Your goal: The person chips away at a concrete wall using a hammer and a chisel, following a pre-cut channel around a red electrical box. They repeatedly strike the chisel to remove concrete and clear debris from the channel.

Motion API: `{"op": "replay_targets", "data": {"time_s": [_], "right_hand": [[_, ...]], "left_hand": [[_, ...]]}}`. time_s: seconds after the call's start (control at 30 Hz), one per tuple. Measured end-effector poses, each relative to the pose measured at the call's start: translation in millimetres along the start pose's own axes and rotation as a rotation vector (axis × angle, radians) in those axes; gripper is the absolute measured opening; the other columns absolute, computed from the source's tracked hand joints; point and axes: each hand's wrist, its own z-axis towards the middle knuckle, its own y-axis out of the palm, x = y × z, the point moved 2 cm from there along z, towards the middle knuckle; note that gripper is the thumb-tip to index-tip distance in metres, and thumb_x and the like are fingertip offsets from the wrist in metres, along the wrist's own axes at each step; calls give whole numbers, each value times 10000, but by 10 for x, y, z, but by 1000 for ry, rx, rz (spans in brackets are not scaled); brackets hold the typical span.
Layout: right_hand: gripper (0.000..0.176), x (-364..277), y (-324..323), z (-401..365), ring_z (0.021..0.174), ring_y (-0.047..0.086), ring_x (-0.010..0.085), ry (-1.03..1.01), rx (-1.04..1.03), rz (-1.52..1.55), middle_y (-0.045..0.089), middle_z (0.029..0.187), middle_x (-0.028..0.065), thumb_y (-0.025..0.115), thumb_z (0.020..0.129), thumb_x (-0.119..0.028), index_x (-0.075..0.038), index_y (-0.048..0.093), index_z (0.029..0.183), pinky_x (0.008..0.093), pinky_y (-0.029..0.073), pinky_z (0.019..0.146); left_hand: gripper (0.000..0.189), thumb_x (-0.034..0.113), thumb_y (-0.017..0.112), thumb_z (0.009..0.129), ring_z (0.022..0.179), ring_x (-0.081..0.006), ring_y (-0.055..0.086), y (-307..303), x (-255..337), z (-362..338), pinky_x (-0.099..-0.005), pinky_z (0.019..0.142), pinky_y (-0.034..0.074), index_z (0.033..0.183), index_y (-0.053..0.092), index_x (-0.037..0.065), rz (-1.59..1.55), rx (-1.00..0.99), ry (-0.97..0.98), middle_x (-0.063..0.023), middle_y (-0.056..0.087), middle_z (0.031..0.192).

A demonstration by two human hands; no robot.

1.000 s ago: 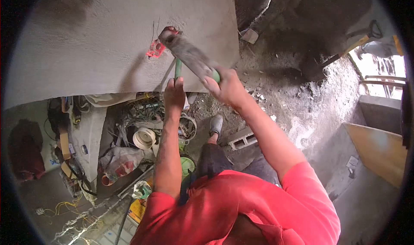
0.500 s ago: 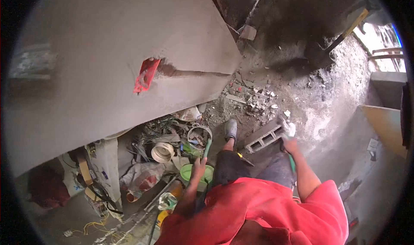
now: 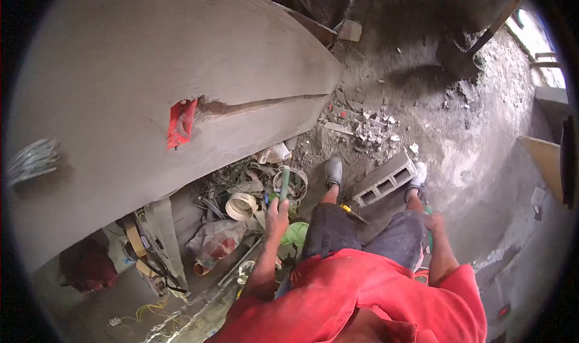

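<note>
My left hand (image 3: 278,220) is wrapped round a green handle (image 3: 284,183) that points up, above the debris at the wall's foot. Down by my right thigh, my right hand (image 3: 433,223) is closed on a green-handled tool (image 3: 429,210), mostly hidden by the hand and leg. A grey hollow concrete block (image 3: 386,179) lies between my shoes. Just below it, a screwdriver-like tool with a yellow handle (image 3: 345,208) is on the ground.
A plastered wall (image 3: 120,71) with a red electrical box (image 3: 181,124) and a groove fills the left. Rubble (image 3: 371,129) lies ahead. A white bucket (image 3: 300,185), a pipe fitting (image 3: 240,206) and a green bowl (image 3: 295,234) are at left; a long handle (image 3: 494,24) leans far right.
My right hand has moved down and back from beside the block to my thigh. My left hand has risen slightly, its green handle now more upright. The camera view has shifted.
</note>
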Motion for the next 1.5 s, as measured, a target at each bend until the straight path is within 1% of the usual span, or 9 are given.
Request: {"op": "replay_targets", "data": {"time_s": [0.4, 0.63, 0.93, 1.0, 1.07, 1.13, 1.3, 1.37, 1.5], "right_hand": [[439, -3120, -1461, -1389, 601, 622, 186, -602, -84, 574, 604, 658, 82, 578, 953, -438, -2, 615, 984, 385, 477, 577], [490, -3712, -1734, -2009, 479, 530, 157, -762, -139, 730, 549, 615, 61, 559, 966, -481, 8, 571, 938, 348, 441, 501], [410, -4163, -1865, -2380, 650, 573, 162, -1025, 96, 686, 594, 681, 89, 593, 953, -391, 16, 606, 1001, 346, 479, 611], [391, -4351, -1781, -2507, 656, 586, 190, -1299, 213, 858, 630, 743, 128, 634, 930, -336, 4, 619, 1121, 342, 507, 668], [445, -4700, -1588, -2425, 761, 649, 426, -1522, 479, 808, 656, 841, 258, 672, 894, -332, 10, 608, 1171, 435, 530, 748], [450, -5091, -1465, -2164, 842, 634, 486, -1200, 286, 440, 660, 894, 289, 675, 888, -397, 21, 631, 1049, 482, 517, 764], [448, -5169, -2010, -2760, 865, 629, 484, -1187, 209, 423, 647, 881, 298, 661, 903, -401, 42, 624, 960, 487, 501, 742], [418, -5065, -2060, -2951, 833, 633, 487, -1417, 280, 690, 646, 849, 291, 673, 897, -379, 32, 623, 948, 482, 500, 720], [436, -5203, -1736, -2534, 816, 645, 474, -1460, 334, 593, 648, 837, 289, 680, 890, -405, 20, 630, 975, 472, 514, 710]], "left_hand": [[340, 339, 500, 1002, 845, -493, 599, -1065, 1477, 432, -541, 705, 453, 1062, 576, 13, 53, 373, 248, -282, 635, 877], [317, 343, 507, 1000, 819, -474, 622, -1168, 1476, 484, -542, 687, 470, 1047, 587, 41, 156, 536, 217, -253, 658, 861], [353, 388, 465, 1007, 810, -493, 625, -1233, 1473, 609, -564, 667, 473, 977, 571, 53, -21, 528, 282, -275, 647, 826], [387, 390, 437, 1012, 825, -514, 610, -1251, 1482, 612, -566, 688, 467, 968, 569, 29, -104, 493, 266, -284, 643, 831], [397, 393, 446, 1010, 831, -512, 609, -1283, 1514, 581, -564, 692, 463, 965, 572, 19, -96, 494, 264, -290, 641, 832], [412, 388, 473, 1005, 846, -510, 604, -1303, 1552, 550, -558, 701, 452, 964, 584, -6, -162, 463, 212, -302, 634, 838], [402, 353, 482, 1003, 827, -514, 599, -1369, 1508, 647, -540, 698, 450, 936, 593, -27, -205, 480, 205, -309, 627, 829], [409, 356, 477, 1000, 820, -523, 590, -1292, 1295, 798, -541, 697, 446, 926, 599, -28, 18, 587, 536, -318, 616, 817], [432, 375, 467, 999, 846, -516, 589, -1377, 1515, 601, -533, 712, 450, 945, 596, -35, -202, 436, 219, -319, 621, 857]]}}
